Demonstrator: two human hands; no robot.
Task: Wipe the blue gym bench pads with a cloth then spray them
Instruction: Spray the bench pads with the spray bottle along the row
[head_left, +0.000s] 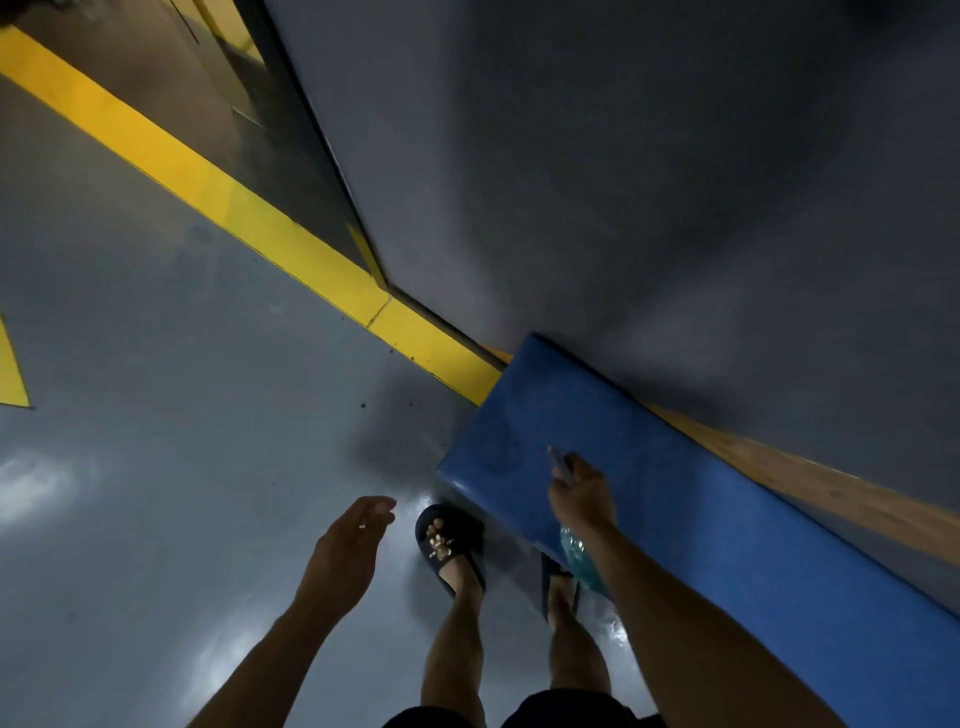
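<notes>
The left hand (353, 540) is hovering over the grey floor (156, 415), fingers relaxed and holding nothing. The right hand (582, 493) is gripping a spray bottle (579, 556) above the blue bench pad (649, 467), which is lying along the wall (623, 156).

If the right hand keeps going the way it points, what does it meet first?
Most likely the blue bench pad: the right hand, gripping a spray bottle, points across its top. Height above the pad is unclear.
</notes>
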